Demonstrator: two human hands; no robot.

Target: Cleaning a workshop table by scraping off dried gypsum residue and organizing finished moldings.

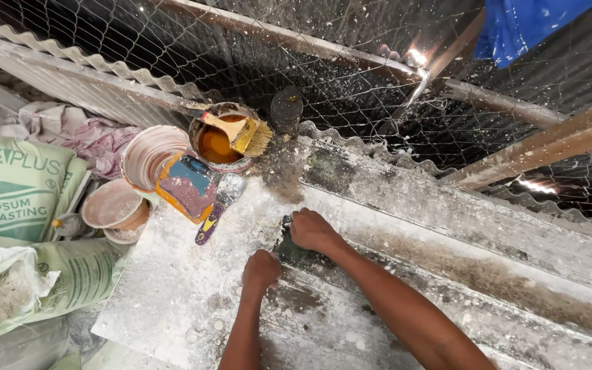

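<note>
My right hand (313,229) is closed on a small dark pad or scrap (285,231) and presses it onto a long white moulded plaster piece (405,205), where the surface shows a dark patch. My left hand (262,268), a little nearer to me, is curled into a fist with its knuckles on the dusty white slab (173,288). What exactly the dark scrap is cannot be told.
A tin of orange liquid (215,145) with a wide brush (244,133) stands at the slab's far end, beside a putty knife (217,205), a paint-smeared float (188,185), bowls (146,154) and a dark bottle (286,108). Green sacks (15,192) lie left. Wire mesh (351,89) backs it all.
</note>
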